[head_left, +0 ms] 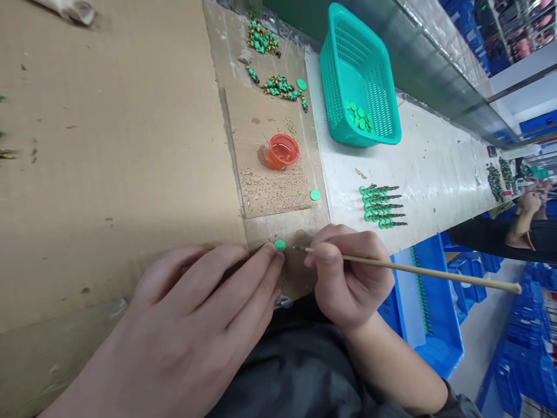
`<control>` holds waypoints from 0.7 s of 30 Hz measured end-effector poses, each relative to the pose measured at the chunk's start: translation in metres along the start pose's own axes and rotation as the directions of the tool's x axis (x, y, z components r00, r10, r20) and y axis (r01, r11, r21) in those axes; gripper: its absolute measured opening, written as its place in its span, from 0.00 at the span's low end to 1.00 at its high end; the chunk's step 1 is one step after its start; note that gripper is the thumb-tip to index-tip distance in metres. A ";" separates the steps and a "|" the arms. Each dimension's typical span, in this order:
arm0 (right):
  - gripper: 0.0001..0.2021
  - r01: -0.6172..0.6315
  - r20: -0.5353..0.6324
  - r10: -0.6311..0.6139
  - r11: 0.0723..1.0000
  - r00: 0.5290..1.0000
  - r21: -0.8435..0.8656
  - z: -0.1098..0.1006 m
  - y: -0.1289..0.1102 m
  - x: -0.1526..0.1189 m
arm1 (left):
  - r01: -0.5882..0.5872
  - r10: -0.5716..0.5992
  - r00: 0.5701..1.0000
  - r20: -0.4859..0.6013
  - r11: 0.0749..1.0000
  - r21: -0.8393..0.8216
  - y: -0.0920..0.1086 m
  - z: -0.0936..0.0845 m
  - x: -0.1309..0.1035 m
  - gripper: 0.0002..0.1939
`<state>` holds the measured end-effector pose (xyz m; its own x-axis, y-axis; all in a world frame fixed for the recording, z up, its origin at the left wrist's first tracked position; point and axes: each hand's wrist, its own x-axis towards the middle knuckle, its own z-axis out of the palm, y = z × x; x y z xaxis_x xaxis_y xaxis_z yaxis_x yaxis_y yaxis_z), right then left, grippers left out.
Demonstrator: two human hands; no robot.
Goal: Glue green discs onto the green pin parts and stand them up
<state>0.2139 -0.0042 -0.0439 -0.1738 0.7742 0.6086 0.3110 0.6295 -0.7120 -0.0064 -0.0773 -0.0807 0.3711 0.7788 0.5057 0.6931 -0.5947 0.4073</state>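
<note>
My left hand (204, 307) lies low over the board, its fingertips closed on the near edge of a small green button-like disc (281, 245). A long thin wooden stick (418, 269) with a fine dark tip is gripped between the thumb and fingers of my right hand (352, 273). The tip points at the disc from the right, a short gap away. Beyond my hands, a small red cup (282, 152) holds some clear liquid. Another green disc (315, 195) rests between the cup and my right hand.
A green plastic basket (329, 93) contains several green discs. Small green, yellow and black pieces (281, 87) lie in piles at the back. Rows of discs with dark twisted pieces (378, 206) sit at right, near a blue bin (450, 348). Another person's arm (520, 223) shows far right.
</note>
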 end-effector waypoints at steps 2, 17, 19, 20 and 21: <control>0.10 -0.034 -0.065 0.035 0.999 0.997 0.028 -0.003 -0.001 -0.004 | -0.057 0.055 0.998 0.017 0.992 0.111 0.000 -0.002 0.007 0.17; 0.12 0.033 0.343 -0.012 0.998 0.939 -0.056 -0.025 0.007 -0.006 | -0.120 0.113 0.991 0.074 0.987 0.105 0.000 -0.019 0.036 0.11; 0.12 0.078 0.382 -0.059 0.996 0.922 -0.035 -0.024 0.009 -0.007 | -0.070 0.063 0.996 0.061 0.991 0.114 0.008 -0.021 0.035 0.11; 0.11 0.077 0.393 -0.054 0.996 0.918 -0.044 -0.023 0.009 -0.008 | -0.035 0.031 0.998 0.053 0.996 0.083 0.014 -0.022 0.034 0.10; 0.11 0.069 0.390 -0.041 0.996 0.920 -0.059 -0.023 0.009 -0.010 | -0.031 0.025 0.998 0.062 0.994 0.102 0.019 -0.022 0.032 0.10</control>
<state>0.2396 -0.0077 -0.0481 -0.5371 0.7120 0.4524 0.3528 0.6768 -0.6462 0.0052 -0.0680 -0.0400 0.4255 0.7748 0.4675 0.7409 -0.5949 0.3117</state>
